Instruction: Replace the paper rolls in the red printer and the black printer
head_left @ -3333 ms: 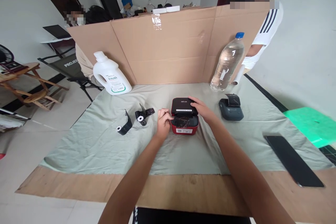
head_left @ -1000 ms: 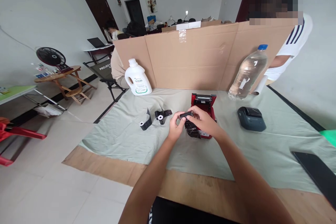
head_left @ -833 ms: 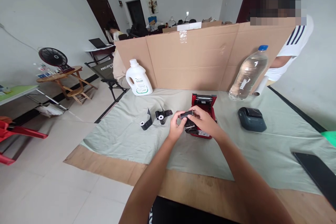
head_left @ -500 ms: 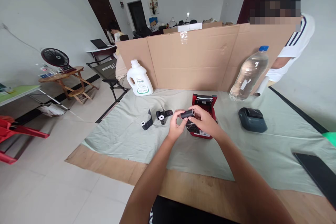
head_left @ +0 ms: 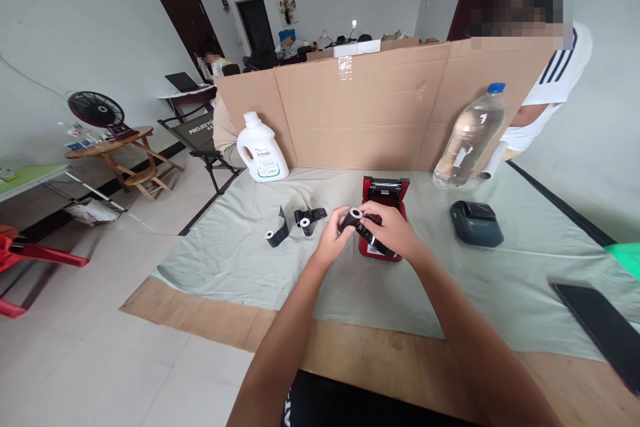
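Observation:
Between my two hands is a small roll of black paper tape [head_left: 352,218] with a pale core, its hollow end turned up. My left hand [head_left: 331,237] is closed around the roll's left side. My right hand [head_left: 393,227] pinches it from the right, where a shiny black strip hangs loose from the roll. Just behind and below my hands, a red label printer [head_left: 385,185] stands with its lid raised; my right hand hides part of its inside. To the left lie more black rolls, one with its strip curling up [head_left: 278,235] and a pair close together [head_left: 306,223].
A dark portable printer [head_left: 477,223] and a black phone [head_left: 597,327] lie to the right. A white detergent bottle [head_left: 263,150] and a big water bottle [head_left: 470,137] stand before a cardboard screen [head_left: 360,117]. A person in a white shirt [head_left: 570,73] is behind it.
The roll has turned in my fingers from lying sideways to end-up, and its loose strip now trails to the lower right. The view has shifted slightly.

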The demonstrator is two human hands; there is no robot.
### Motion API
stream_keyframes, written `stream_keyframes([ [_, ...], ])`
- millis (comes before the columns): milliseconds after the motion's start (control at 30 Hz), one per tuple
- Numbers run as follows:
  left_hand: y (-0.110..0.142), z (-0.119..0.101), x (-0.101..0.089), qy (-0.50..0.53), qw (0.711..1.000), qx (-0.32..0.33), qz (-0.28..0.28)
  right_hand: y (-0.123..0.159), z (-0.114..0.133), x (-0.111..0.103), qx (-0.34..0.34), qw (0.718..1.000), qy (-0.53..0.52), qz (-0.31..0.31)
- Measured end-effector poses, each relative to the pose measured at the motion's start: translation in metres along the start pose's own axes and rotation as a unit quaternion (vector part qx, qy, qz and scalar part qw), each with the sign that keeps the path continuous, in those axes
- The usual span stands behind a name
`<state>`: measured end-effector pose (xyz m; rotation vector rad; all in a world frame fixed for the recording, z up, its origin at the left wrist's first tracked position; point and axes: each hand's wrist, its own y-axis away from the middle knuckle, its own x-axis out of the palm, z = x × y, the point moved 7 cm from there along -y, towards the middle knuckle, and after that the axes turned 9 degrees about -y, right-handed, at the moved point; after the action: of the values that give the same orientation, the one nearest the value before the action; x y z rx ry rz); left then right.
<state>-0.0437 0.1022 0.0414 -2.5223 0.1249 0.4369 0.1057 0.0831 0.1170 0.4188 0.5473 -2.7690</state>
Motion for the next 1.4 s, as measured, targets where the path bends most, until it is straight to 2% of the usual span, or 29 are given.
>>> stream_keyframes([
  [233,0.000,-0.008,-0.004,-0.057,0.997,-0.027,0.040,0.002,0.003,-0.001,0.002,0.999,0.041,0.015],
  [467,0.003,-0.011,0.007,0.056,0.992,-0.088,0.073,0.000,-0.001,0.001,0.006,0.999,0.031,0.013],
  [633,0.004,-0.011,0.006,0.065,0.991,-0.103,0.052,0.003,-0.001,0.001,0.026,0.999,-0.027,0.024],
  [800,-0.004,-0.016,-0.004,0.031,0.998,-0.058,0.015,0.004,0.001,0.004,0.019,0.999,-0.026,0.039],
  [967,-0.006,-0.010,-0.009,0.058,0.994,-0.098,-0.001,0.003,0.002,0.005,0.006,1.000,-0.020,0.015],
  [1100,-0.006,-0.004,-0.005,0.088,0.989,-0.119,0.022,0.002,0.001,0.006,-0.002,1.000,-0.016,-0.001],
  [1200,-0.003,-0.005,-0.004,0.128,0.985,-0.109,0.034,0.002,-0.001,0.009,-0.010,1.000,0.017,-0.005],
  [1300,0.005,-0.005,-0.011,0.126,0.985,-0.112,0.036,0.003,0.000,0.015,-0.018,0.997,0.081,-0.004],
  [1400,0.012,0.000,-0.037,0.071,0.986,-0.147,0.022,0.006,0.011,0.026,-0.069,0.983,0.167,-0.038],
])
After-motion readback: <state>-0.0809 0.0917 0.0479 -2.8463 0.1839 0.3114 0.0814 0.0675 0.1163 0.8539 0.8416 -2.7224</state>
